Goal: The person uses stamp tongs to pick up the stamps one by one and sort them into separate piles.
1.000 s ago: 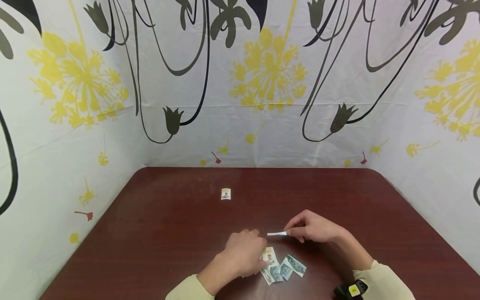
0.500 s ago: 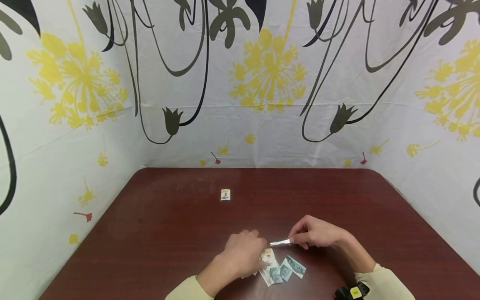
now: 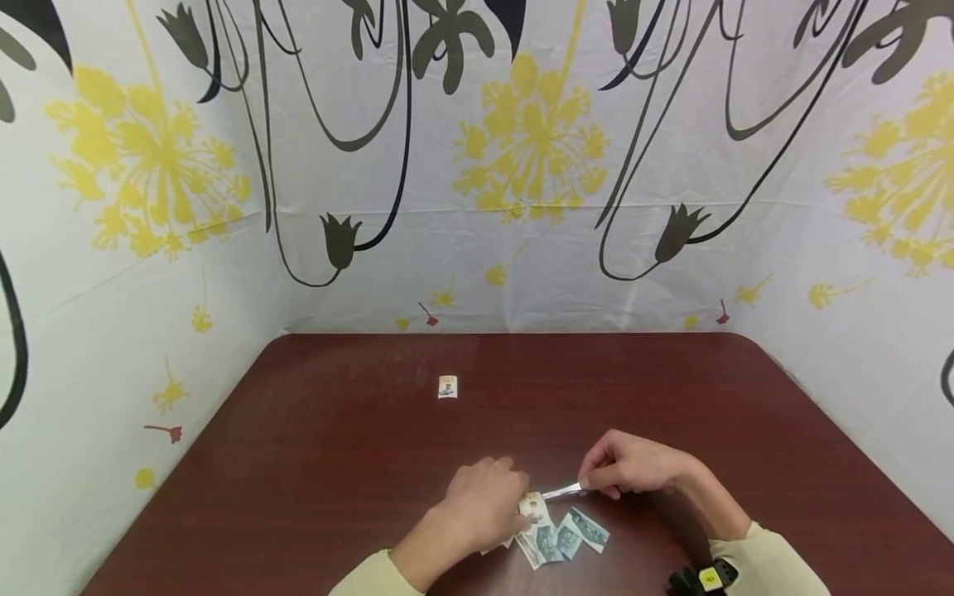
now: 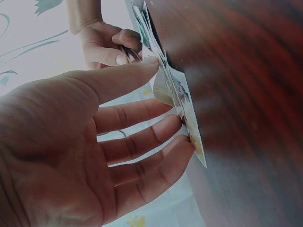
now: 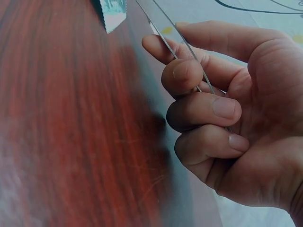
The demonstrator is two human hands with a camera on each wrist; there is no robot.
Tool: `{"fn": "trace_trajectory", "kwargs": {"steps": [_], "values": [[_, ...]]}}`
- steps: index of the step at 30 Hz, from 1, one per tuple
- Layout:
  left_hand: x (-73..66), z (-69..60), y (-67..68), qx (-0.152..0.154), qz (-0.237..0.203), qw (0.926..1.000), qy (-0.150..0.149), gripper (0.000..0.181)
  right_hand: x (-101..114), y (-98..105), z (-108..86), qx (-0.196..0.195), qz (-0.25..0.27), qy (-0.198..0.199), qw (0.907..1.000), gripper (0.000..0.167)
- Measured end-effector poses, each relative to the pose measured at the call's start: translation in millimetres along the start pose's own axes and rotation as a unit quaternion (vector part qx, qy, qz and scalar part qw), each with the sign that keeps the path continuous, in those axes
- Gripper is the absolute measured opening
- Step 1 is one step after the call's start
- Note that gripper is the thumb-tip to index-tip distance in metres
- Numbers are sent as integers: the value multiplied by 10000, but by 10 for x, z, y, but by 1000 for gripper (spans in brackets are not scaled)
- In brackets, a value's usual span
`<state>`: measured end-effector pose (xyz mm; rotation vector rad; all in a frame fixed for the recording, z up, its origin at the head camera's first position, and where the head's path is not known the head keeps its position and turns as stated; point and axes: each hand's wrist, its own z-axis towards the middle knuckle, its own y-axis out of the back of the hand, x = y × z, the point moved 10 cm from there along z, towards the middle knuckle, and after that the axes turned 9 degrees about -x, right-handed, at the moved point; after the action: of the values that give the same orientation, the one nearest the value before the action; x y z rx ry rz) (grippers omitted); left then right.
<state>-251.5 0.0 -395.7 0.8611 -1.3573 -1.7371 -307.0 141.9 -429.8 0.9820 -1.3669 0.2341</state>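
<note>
Several postage stamps (image 3: 548, 542) with perforated edges overlap in a small spread on the table. My left hand (image 3: 484, 502) rests over the left side of this spread. In the left wrist view, its thumb and fingertips touch stamps (image 4: 190, 106) on the tabletop, the fingers gently bent. My right hand (image 3: 633, 465) holds a pair of metal tweezers (image 3: 564, 491) between thumb and fingers. The tweezers point left, their tips at the upper edge of the spread. In the right wrist view, the two tweezer arms (image 5: 194, 55) stand apart, and their tips are out of frame.
A single stamp (image 3: 447, 386) lies farther back on the dark red-brown table (image 3: 335, 430). Patterned white cloth (image 3: 447, 182) hangs behind the table and along its sides. A black device with a yellow label (image 3: 710, 578) sits at the right wrist.
My right hand has moved slightly right and toward me. The tweezers have swung from nearly level to tilted, their tips lower, at the stamps. My left hand has stayed in place.
</note>
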Motion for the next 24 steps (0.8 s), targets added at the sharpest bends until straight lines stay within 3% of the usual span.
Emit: {"fn": "trace_trajectory", "kwargs": {"steps": [16,24], "values": [[-3,-20,-36,-6,34,10000,33,23,-8,-109,13,266,179,114,9994,19],[-5,-7,-11,-66,113,9999,5,26,5,-99,36,153,48,161,9997,19]]}}
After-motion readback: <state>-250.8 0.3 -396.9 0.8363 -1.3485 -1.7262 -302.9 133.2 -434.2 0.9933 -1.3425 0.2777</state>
